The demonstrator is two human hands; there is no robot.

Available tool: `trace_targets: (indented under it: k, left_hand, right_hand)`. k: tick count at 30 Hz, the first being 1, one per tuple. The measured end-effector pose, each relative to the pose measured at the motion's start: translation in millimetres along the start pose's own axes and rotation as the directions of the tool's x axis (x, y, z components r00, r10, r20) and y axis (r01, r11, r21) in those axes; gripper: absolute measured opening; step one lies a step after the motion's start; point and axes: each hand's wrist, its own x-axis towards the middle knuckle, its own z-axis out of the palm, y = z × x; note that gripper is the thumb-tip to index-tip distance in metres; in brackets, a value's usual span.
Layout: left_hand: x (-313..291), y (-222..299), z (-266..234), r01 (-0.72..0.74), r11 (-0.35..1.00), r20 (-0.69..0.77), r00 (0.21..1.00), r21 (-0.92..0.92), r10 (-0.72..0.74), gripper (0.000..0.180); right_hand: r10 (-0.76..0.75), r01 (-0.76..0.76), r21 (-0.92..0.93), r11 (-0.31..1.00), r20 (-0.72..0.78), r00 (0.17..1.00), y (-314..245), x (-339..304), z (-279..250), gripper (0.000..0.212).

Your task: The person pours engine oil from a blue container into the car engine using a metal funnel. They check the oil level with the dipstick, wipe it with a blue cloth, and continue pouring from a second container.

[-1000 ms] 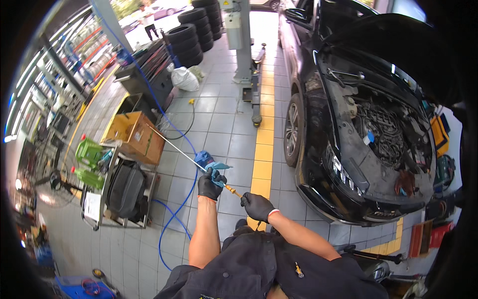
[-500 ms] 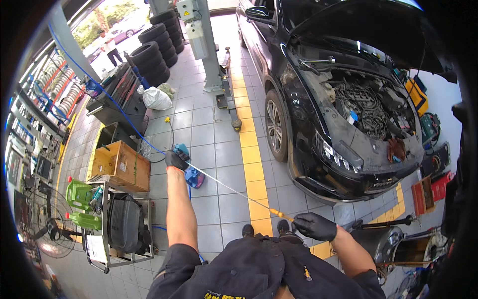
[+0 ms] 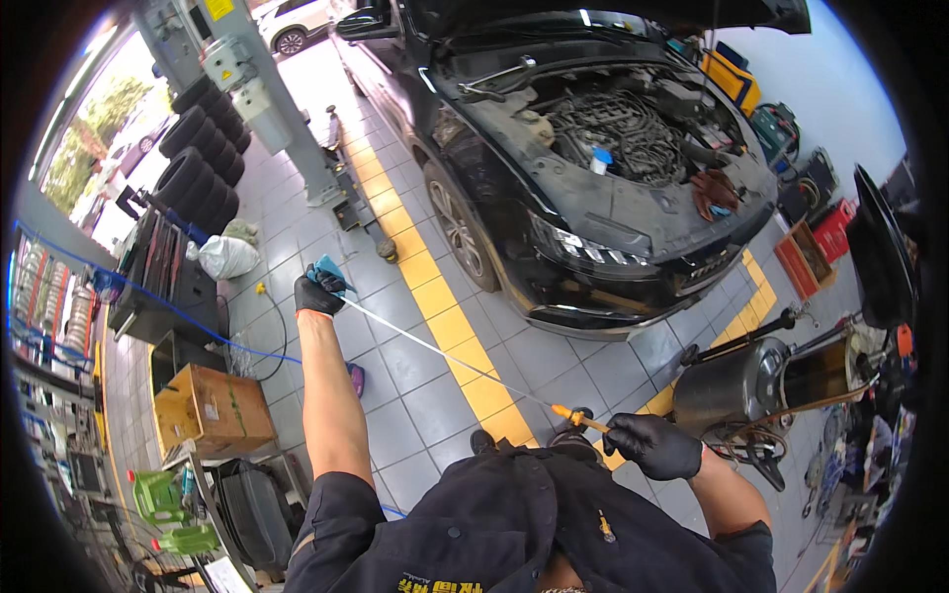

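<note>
An oil dipstick (image 3: 578,418) stretches across in front of my body, its thin pale rod slanting from upper left to lower right. My black-gloved right hand (image 3: 654,446) is closed on the end of its orange handle. Far out to the left, my black-gloved left hand (image 3: 318,296) is closed around a blue cloth (image 3: 331,271) at the other end of the rod. The very tip of the rod is hidden there. Beyond the dipstick stands a black car (image 3: 514,259) with its hood up and the engine (image 3: 623,128) exposed.
Brown gloves (image 3: 714,192) lie on the car's front edge, a blue-capped container (image 3: 601,161) in the engine bay. At left are a wooden box (image 3: 222,410), a cart with green jugs (image 3: 158,496), a tool cabinet (image 3: 168,272) and a lift post (image 3: 262,99). A metal tank (image 3: 727,383) stands right.
My view has turned to the right, so the car sits further left in the picture. Both hands keep their grip, with the dipstick still stretched between them.
</note>
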Motion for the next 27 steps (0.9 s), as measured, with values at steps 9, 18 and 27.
trace_targets:
  k: [9,18,27]
  left_hand:
    - [85.3,-87.8,41.1,-0.05,0.969,0.002,0.999,0.244,0.051,0.04]
    - [57.8,-245.5,122.0,-0.183,0.806,0.119,0.983,0.563,0.14,0.039]
    - [-9.9,-453.8,308.7,0.208,0.973,0.502,0.834,0.1,-0.229,0.049]
  right_hand:
    - [0.005,-0.008,-0.062,0.998,-0.05,0.999,83.1,-63.4,-94.2,0.019]
    - [0.008,0.086,0.229,0.97,-0.379,0.925,183.9,-95.5,-253.9,0.015]
    - [0.153,0.101,0.556,0.825,-0.391,0.908,275.7,-6.5,-312.8,0.015]
